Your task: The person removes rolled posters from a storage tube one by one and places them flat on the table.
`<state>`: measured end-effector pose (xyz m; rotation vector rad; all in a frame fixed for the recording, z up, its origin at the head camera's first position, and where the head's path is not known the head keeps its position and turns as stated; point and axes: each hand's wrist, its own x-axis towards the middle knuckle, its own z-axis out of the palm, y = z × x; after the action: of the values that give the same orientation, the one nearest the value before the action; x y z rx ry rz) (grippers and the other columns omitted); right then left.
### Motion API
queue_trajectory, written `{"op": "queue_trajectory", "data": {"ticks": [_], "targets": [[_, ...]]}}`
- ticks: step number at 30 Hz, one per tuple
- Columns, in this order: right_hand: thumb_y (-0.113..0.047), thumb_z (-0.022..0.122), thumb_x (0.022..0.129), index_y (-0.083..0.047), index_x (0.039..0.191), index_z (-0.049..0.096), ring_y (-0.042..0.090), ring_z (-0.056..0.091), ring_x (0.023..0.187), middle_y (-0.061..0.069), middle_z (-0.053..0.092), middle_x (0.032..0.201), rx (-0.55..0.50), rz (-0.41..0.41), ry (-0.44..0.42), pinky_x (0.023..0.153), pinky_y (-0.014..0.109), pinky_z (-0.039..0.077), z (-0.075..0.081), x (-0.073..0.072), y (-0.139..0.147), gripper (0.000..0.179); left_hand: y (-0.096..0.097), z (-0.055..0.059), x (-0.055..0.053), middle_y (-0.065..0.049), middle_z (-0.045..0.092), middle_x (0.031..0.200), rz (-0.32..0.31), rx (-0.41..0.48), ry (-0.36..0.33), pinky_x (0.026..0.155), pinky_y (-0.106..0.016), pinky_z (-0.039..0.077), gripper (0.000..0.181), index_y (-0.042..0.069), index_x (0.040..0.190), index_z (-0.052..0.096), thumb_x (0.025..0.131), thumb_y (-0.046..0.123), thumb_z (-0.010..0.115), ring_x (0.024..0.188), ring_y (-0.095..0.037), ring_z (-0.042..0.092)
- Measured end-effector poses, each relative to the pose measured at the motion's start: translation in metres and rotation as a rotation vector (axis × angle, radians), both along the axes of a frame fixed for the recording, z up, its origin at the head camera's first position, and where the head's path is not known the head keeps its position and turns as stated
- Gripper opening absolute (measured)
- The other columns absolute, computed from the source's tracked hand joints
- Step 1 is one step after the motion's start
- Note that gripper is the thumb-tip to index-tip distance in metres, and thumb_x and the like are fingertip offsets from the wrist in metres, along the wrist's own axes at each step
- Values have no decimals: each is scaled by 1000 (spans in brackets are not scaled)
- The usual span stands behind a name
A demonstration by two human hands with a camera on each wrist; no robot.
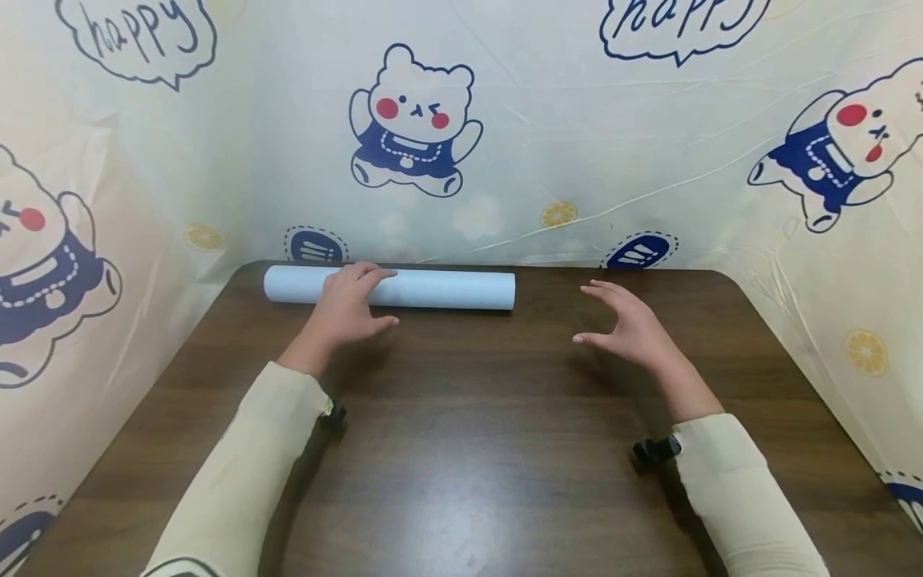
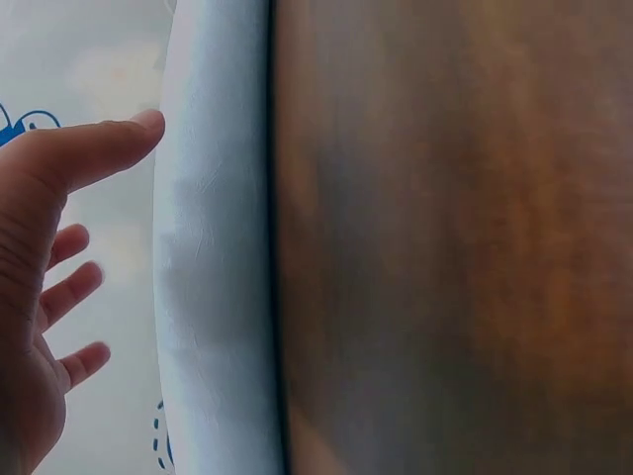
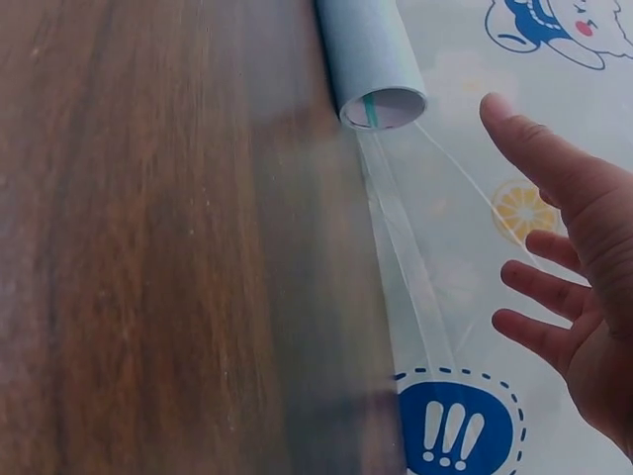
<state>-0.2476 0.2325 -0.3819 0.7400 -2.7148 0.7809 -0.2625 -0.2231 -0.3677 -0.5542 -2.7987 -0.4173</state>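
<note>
A long pale blue roll (image 1: 447,290) lies lengthwise along the table's back edge. Its near end in the right wrist view is hollow, with a green strip inside the opening. In the head view, my left hand (image 1: 348,307) is over the roll's left half, fingers extended and thumb spread apart; the left wrist view shows the same hand (image 2: 35,228) beside the roll without a grip on it. To the right of the roll, my right hand (image 1: 630,324) hovers over the table with thumb and fingers parted, holding nothing.
A dark brown wooden table (image 1: 469,433) fills the lower view. Behind it and along both sides hangs a pale printed sheet (image 1: 519,144) with cartoon bears, orange slices and lettering. Small black devices sit at both cuffs.
</note>
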Motion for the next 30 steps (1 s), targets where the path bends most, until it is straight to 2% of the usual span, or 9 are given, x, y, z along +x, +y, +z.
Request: {"op": "queue_trajectory", "data": {"ticks": [7, 14, 22, 27, 30], "targets": [[-27, 89, 71, -5, 138, 53, 40, 38, 134, 21, 44, 146, -24, 8, -26, 105, 59, 33, -3, -6, 0, 79, 5, 6, -18, -13, 52, 137, 3, 2, -87, 106, -60, 31, 77, 14, 137, 55, 70, 30, 88, 129, -34, 42], [-29, 89, 71, -7, 138, 53, 40, 37, 135, 20, 42, 147, -54, 10, -66, 105, 60, 33, -9, -11, -5, 79, 6, 8, -36, -13, 54, 134, -14, -17, -112, 104, -57, 34, 78, 12, 135, 56, 67, 26, 91, 125, -34, 44], [-32, 88, 72, -9, 141, 51, 39, 35, 137, 19, 40, 149, -73, -2, -113, 106, 60, 32, -14, -14, -9, 82, 5, 2, -54, -13, 53, 136, -26, -53, -146, 106, -54, 35, 84, 14, 137, 55, 64, 27, 93, 127, -33, 43], [-32, 88, 72, -10, 142, 50, 39, 35, 137, 19, 38, 150, -91, -2, -126, 104, 59, 35, -16, -17, -11, 82, 7, 0, -60, -11, 49, 142, -9, -98, -182, 104, -63, 30, 87, 18, 142, 51, 66, 29, 91, 131, -36, 39], [-31, 87, 73, -10, 142, 49, 39, 35, 138, 18, 37, 151, -106, 10, -136, 103, 57, 38, -18, -19, -13, 82, 10, -2, -61, -9, 43, 149, 20, -153, -223, 103, -70, 24, 92, 24, 148, 43, 69, 29, 90, 135, -38, 34]]}}
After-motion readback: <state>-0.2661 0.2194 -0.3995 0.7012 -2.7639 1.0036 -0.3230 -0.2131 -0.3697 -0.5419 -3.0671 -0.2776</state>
